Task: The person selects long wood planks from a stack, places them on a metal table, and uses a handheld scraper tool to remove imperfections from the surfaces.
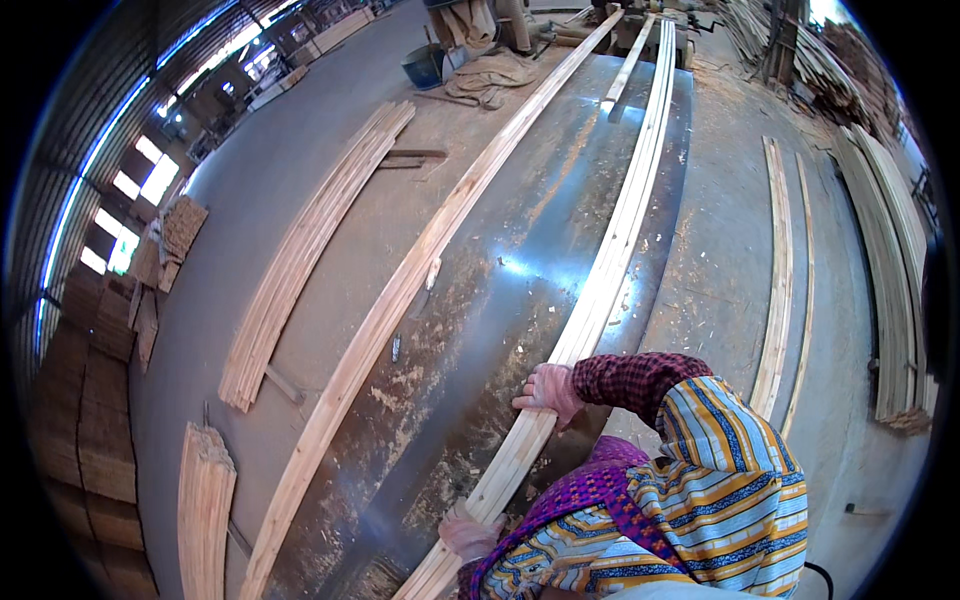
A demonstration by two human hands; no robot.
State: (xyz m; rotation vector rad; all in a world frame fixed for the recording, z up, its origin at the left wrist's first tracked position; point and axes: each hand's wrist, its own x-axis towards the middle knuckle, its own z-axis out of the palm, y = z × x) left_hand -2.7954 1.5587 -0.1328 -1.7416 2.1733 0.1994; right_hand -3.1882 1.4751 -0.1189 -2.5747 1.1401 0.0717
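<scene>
Over a metal table (470,320), left hand (468,532), right hand (552,392), both grips clamped on pale strips (589,315)

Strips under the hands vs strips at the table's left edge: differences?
The held strips look paler, the left-edge strips more tan. The left hand and right hand grip the held strips; neither touches the left-edge strips. Both are long and run lengthwise along the table.

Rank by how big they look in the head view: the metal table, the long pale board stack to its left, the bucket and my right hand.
1. Metal table
2. Board stack
3. Right hand and bucket: fairly close, with the bucket farther away, so left unranked.
</scene>
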